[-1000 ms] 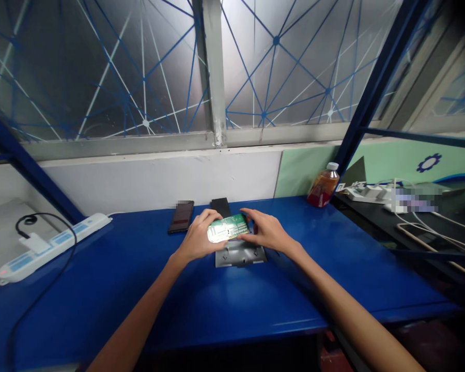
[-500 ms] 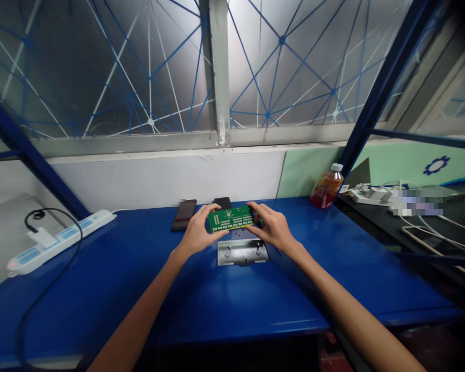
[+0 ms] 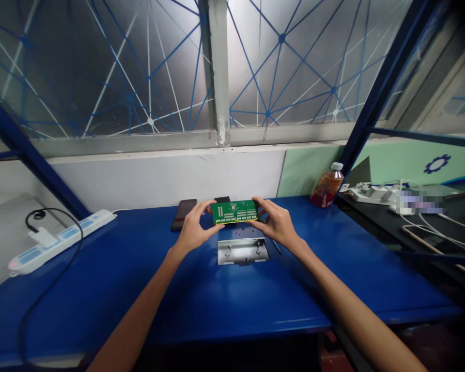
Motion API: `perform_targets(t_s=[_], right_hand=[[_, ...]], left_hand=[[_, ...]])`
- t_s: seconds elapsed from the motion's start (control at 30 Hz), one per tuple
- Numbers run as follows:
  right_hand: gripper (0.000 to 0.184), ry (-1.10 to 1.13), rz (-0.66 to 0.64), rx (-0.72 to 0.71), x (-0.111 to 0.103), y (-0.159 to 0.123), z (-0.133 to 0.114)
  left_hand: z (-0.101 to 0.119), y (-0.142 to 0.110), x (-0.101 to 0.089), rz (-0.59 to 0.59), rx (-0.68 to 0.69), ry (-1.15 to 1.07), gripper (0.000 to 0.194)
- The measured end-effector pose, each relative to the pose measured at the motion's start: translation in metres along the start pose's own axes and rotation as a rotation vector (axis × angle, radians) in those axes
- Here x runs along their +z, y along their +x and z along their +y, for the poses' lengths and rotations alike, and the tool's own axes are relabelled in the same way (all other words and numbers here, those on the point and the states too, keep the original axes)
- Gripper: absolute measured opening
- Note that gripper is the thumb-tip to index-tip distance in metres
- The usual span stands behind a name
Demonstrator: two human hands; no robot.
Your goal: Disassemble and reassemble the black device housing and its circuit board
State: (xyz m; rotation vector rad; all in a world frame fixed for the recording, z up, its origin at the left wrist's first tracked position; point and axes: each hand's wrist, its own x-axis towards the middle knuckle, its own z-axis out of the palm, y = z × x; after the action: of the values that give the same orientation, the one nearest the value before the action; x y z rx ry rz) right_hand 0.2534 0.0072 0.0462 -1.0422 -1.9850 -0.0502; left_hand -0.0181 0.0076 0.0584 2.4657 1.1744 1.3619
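A green circuit board is held up above the table, its long face with rows of pale connectors tilted toward me. My left hand grips its left end between thumb and fingers. At the right end, my right hand pinches it the same way. Below the board a shallow silver metal tray-like housing lies on the blue table. Several tiny dark bits, perhaps screws, are scattered just behind the housing. A thin screwdriver-like shaft shows beneath my right hand, its other end hidden.
Behind my left hand lies a dark phone, and a black box-like object sits behind the board. A white power strip with a black cable is at the left. A drink bottle stands at the back right, near another power strip.
Both hands have lifted the circuit board slightly and shifted it a little to the right. More of the small dark bits and the thin shaft now show below it.
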Motion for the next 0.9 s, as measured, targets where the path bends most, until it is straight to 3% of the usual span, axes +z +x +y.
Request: perform_targets(t_s=[0.37, 0.6, 0.9], right_hand=[[0.059, 0.048, 0.011, 0.030, -0.001, 0.001, -0.001], [0.066, 0.131, -0.052, 0.079, -0.005, 0.004, -0.007], [0.048, 0.334, -0.103, 0.284, -0.004, 0.006, -0.017]], left_hand=[[0.003, 0.001, 0.000, 0.052, -0.012, -0.034, 0.055], [-0.007, -0.001, -0.001, -0.001, -0.121, -0.146, 0.057], [-0.002, -0.004, 0.006, -0.067, -0.298, -0.242, 0.035]])
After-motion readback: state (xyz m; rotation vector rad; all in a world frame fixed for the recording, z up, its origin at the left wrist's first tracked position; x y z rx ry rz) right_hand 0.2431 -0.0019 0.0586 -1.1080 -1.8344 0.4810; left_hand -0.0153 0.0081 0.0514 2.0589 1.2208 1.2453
